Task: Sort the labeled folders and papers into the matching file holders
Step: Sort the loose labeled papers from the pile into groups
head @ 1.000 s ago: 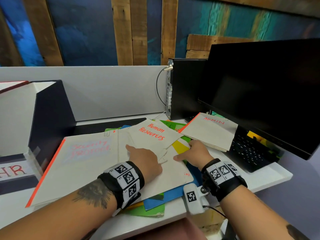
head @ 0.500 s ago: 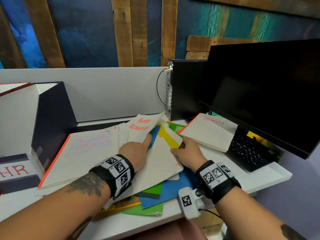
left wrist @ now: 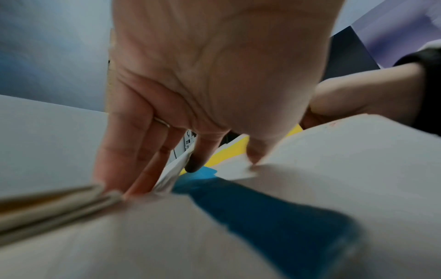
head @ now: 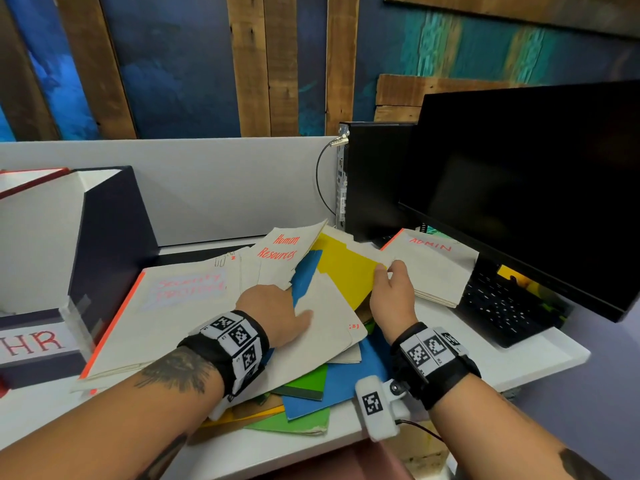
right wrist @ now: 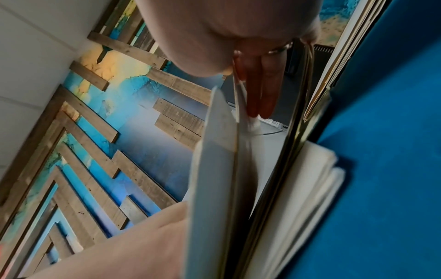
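The beige paper sheet lettered "Human Resources" in red [head: 282, 252] stood tilted up at the back of the heap of folders on the white surface [head: 512, 362], just behind the left hand [head: 273, 315]. That hand lay on the heap with its fingers [left wrist: 143, 151] reaching down among the sheets; in the blurred left wrist view they seemed only loosely parted, with the forefinger tip on the blue folder [head: 304, 277] and the thumb on the large beige folder [head: 322, 327], so whether they pinched anything I could not tell. To the right of the Human Resources sheet, the right hand [head: 393, 294] had its fingers [right wrist: 260, 90] tucked under a beige flap with the thumb on top, clamped on its edge above the yellow folder [head: 343, 268]. Farther right lay the beige folder marked "ADMIN" [head: 429, 268], partly over a black keyboard [head: 498, 306] below a dark monitor [head: 533, 188]. To the left of the sheet lay a beige folder with an orange edge and faint red lettering [head: 166, 306], and beyond it stood the dark file holder labelled "HR" [head: 110, 237].
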Available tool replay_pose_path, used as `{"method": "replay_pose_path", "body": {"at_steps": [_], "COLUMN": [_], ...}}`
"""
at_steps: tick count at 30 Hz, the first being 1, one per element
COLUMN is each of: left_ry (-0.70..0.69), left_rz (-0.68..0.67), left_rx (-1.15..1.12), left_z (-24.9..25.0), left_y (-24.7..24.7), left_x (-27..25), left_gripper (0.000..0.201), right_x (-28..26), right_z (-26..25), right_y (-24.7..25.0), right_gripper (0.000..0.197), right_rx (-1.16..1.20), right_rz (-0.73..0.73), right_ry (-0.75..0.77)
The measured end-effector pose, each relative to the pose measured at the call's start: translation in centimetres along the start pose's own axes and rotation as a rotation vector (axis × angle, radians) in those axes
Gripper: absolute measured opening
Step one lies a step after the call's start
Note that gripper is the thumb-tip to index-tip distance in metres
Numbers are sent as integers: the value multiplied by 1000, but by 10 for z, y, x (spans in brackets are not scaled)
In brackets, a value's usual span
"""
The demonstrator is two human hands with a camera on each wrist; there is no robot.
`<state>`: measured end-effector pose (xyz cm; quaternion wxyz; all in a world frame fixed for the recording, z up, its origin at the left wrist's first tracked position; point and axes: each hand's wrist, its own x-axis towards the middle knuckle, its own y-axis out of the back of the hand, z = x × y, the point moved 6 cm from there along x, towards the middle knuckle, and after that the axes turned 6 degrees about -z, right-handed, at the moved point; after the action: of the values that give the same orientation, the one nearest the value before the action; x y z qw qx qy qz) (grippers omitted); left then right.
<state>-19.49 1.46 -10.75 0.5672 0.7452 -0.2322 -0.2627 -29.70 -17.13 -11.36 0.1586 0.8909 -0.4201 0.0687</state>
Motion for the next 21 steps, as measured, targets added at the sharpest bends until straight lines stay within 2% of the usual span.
{"method": "replay_pose_path", "body": {"at_steps": [2, 3, 6, 8, 10, 13, 17, 19, 21], "left_ry": [-17, -36, -67, -73, -100, -168, -174, -112, -41], "left_rz": [-51, -98, -216, -247, -236, -134, 22, 120, 194], "left_rx": [-59, -71, -106, -95, -83, -84, -184, -249, -302], "left_z": [7, 12, 21, 21, 20, 15, -8, -22, -32], "left_y": [-2, -3, -5, -7, -8, 2, 13, 17, 17], "left_x": [-8, -14, -23, -26, -27, -28, -20, -15, -12], "left_gripper": [101, 112, 132, 141, 128, 73, 53, 35, 31], "right_x": [4, 5, 7, 5, 4, 8, 12, 7, 5], "right_z": [8, 13, 10, 5, 4, 10, 15, 8, 6], "right_y": [-4, -4, 0, 2, 1, 4, 7, 3, -4], "right_gripper": [17, 21, 28, 35, 35, 25, 24, 25, 34], "right_rx": [9, 13, 8, -5, -28, -138, -103, -77, -56], "right_rz": [-69, -86, -64, -49, -43, -24, -101, -174, -247], "right_ry": [-77, -102, -55, -29, -49, -133, -233, -255, -270]}}
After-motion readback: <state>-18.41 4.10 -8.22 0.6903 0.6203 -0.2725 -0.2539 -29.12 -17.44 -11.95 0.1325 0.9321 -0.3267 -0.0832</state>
